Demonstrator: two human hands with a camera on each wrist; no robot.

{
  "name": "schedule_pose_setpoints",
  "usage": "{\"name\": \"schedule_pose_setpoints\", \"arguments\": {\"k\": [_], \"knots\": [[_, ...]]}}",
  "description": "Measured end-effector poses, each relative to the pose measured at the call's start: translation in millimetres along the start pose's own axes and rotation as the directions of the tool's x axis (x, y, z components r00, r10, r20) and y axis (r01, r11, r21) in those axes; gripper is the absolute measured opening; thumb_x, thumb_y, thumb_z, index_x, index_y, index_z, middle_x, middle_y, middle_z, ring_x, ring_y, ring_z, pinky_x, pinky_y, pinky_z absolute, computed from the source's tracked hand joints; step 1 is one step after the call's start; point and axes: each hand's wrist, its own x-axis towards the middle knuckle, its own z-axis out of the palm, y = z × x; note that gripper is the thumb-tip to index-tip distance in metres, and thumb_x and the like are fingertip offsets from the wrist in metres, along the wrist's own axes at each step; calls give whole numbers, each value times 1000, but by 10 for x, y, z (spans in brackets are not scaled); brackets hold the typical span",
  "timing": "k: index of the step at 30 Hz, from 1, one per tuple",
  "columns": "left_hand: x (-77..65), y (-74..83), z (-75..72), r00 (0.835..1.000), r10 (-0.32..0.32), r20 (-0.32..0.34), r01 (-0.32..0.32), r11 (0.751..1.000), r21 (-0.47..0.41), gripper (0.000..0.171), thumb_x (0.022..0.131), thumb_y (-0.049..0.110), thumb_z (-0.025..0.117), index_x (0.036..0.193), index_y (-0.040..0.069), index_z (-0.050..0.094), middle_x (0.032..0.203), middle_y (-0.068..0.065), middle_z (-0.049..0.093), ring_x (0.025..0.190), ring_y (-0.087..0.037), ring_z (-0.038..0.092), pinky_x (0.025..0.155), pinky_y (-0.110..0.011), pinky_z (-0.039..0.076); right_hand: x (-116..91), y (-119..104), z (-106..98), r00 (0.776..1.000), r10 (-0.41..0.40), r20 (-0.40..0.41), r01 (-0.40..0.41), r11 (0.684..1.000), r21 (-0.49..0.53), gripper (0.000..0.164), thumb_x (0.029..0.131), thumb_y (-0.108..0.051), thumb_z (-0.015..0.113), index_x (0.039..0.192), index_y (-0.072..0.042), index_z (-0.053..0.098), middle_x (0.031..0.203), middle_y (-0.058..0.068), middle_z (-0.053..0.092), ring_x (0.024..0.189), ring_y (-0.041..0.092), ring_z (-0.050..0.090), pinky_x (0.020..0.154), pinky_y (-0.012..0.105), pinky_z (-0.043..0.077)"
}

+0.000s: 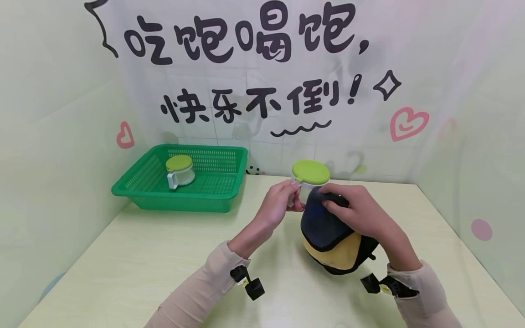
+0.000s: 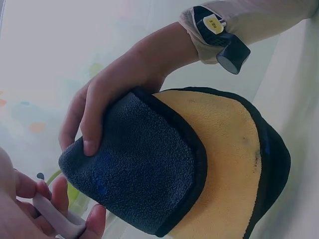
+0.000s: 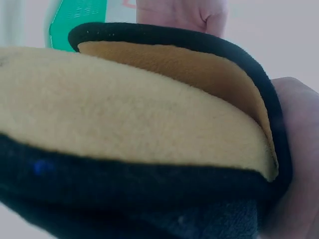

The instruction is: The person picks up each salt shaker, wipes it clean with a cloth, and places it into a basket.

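A clear jar with a green lid (image 1: 311, 172) is held by its white handle in my left hand (image 1: 277, 203). In the left wrist view, the fingers wrap that white handle (image 2: 62, 221). My right hand (image 1: 361, 210) grips a folded cloth (image 1: 328, 221), dark blue on one side and yellow on the other, with black edging. The cloth lies against the jar's front right side and hides much of its body. In the right wrist view the cloth (image 3: 124, 109) fills most of the picture, and the jar is hidden there.
At the back left of the pale table (image 1: 164, 255) stands a green plastic basket (image 1: 184, 203). Inside it sits a similar lidded jar (image 1: 179, 171) with a white handle. A white printed sheet (image 1: 262, 136) hangs behind the table, with light walls on both sides.
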Motion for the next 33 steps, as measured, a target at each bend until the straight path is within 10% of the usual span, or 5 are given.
{"name": "schedule_pose_setpoints", "arguments": {"k": [19,33], "knots": [[7,8,-78,998,-64,9,65,990,-129,29,102,20,41,78,8,52,67,-1,55,80,-24,72,88,-37,62,24,116,144,977,38,208,-50,997,53,21,97,-13,66,116,-19,73,110,-3,75,96,12,66,89,38,55],[34,-5,-37,997,-75,12,75,995,-60,29,106,21,41,82,9,51,67,-1,56,72,-17,67,88,-38,62,7,85,14,996,25,82,-27,999,24,22,97,-10,66,117,-15,73,111,2,76,97,16,68,90,44,57]]}}
